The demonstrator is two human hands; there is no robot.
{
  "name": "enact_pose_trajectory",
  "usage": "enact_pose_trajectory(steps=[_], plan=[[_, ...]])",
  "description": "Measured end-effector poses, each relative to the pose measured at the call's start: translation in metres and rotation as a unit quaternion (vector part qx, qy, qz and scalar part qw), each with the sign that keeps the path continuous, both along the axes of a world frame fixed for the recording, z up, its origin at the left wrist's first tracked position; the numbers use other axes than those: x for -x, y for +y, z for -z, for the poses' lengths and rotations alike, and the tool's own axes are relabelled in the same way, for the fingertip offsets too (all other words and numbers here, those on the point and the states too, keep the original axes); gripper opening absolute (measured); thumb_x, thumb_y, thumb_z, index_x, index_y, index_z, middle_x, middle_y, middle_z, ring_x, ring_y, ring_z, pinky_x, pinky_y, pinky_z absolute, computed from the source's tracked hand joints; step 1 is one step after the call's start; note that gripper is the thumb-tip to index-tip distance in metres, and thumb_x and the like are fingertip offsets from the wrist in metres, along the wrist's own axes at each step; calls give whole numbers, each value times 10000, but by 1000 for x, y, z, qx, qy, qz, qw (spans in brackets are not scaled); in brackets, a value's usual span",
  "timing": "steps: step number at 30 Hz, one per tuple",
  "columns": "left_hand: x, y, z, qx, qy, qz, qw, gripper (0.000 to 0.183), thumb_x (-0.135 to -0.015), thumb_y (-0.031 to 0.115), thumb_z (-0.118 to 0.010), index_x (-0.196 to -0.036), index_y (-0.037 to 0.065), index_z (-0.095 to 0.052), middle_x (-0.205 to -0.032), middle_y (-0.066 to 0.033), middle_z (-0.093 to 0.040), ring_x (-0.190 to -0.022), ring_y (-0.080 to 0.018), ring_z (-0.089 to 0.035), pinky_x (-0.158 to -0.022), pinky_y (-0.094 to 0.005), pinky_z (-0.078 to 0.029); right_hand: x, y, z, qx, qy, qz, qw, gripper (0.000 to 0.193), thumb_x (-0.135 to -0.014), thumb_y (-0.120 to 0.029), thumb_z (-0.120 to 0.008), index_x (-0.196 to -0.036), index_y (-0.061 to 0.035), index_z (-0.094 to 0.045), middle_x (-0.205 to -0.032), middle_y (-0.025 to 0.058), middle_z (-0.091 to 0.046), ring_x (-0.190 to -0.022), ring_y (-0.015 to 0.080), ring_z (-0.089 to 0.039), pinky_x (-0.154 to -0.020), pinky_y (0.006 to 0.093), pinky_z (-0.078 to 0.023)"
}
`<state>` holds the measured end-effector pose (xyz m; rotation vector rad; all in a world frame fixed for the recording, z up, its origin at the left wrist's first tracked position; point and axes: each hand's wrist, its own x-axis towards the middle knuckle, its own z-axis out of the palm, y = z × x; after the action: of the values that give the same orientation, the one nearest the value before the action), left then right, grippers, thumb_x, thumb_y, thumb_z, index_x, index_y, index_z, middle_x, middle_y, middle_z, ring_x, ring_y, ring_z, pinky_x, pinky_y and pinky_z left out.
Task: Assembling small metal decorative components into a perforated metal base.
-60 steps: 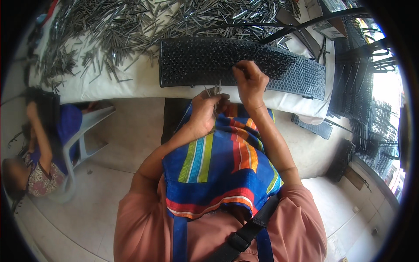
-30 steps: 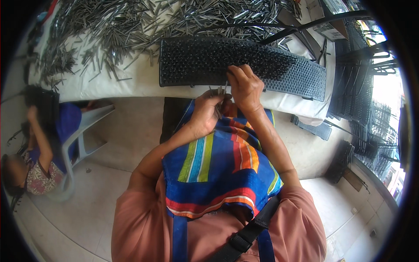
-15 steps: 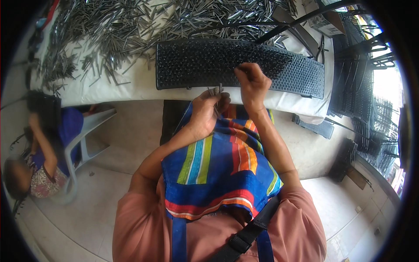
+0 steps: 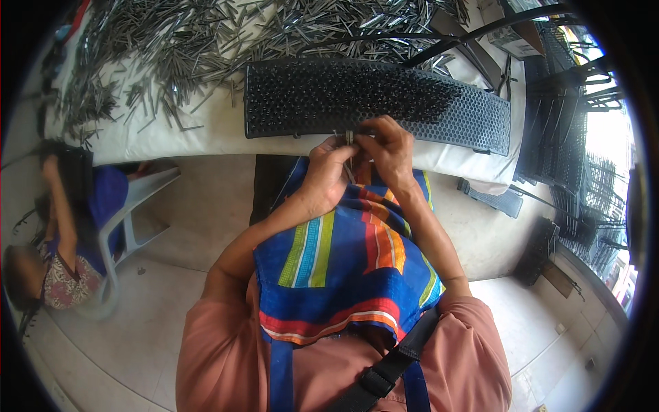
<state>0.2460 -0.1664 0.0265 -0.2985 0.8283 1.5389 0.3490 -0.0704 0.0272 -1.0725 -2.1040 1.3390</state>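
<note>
My left hand [image 4: 325, 172] is closed around a few thin grey metal strips [image 4: 349, 137], whose ends stick up past the fingers at the table's near edge. Against those ends, my right hand [image 4: 392, 152] has its thumb and fingertips pinched together; whether a strip is between them is too small to make out. Just beyond both hands lies a long black perforated panel [image 4: 473, 120] on the table. Dark pieces fill most of its holes at the left and middle, while the holes toward its right end show bare.
Loose metal strips [image 4: 185, 41] are heaped across the white-covered table [image 4: 206, 141]. A black bar [image 4: 480, 29] arches over the panel's far side. Stacked black racks [image 4: 559, 137] stand at right. To the left, another person [image 4: 72, 275] is beside a pale plastic chair [image 4: 130, 220].
My right hand has come down and left from above the panel to the strips in my left hand. The left hand stays nearly in place. At left, the other person's arm has shifted.
</note>
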Motion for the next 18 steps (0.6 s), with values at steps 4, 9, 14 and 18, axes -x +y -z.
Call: enact_pose_trajectory(steps=[4,9,14,18], plan=[[0,-2,7,50,37,33,998,158,-895,-11,-507,-1030,20,-582,-901,-103,-655,-771,-175,-634,-696,-284,-517,2,2,5,128,116,123,977,139,-768,21,-673,-894,-28,-644,-755,58,-631,-651,70,-591,-578,224,-459],[0,-5,15,50,64,59,995,164,-899,6,-508,-1044,21,-582,-931,-129,-675,-799,-183,-658,-684,-288,-514,10,18,6,-70,68,167,981,99,-770,-1,-694,-849,-45,-653,-743,47,-637,-645,89,-607,-571,241,-470],[2,-3,14,19,62,73,995,143,-898,17,-503,-1022,19,-574,-951,-136,-667,-777,-175,-636,-650,-292,-496,14,17,4,-314,-24,60,947,142,-746,-103,-721,-875,-66,-673,-816,76,-638,-665,242,-642,-567,321,-499],[-1,-1,8,26,48,60,997,129,-902,17,-506,-1005,19,-582,-939,-113,-659,-783,-176,-633,-655,-293,-498,6,7,-1,-251,-28,50,966,148,-742,-115,-711,-881,-69,-685,-846,90,-630,-667,252,-648,-571,318,-500]])
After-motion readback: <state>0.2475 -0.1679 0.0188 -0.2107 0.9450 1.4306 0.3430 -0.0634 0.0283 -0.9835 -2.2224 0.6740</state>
